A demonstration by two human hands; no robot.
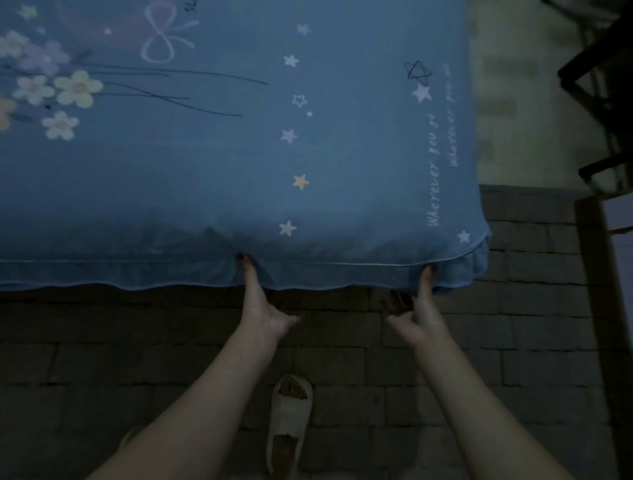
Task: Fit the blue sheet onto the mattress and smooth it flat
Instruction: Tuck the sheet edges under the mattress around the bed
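Two hands [337,308] gripping blue sheet [239,171] hem, mattress covered

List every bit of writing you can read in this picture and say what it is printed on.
"Wherever you go": pale script on the blue sheet, near its right edge.
A fainter line beside it starts "Wherever"; the rest is too blurred.
Dark lettering at the sheet's top edge is cut off, unreadable.

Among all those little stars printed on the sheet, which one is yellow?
The yellow star in the column right of the flowers, second up from the near edge of the blue sheet; the others are white, lilac or outlines.
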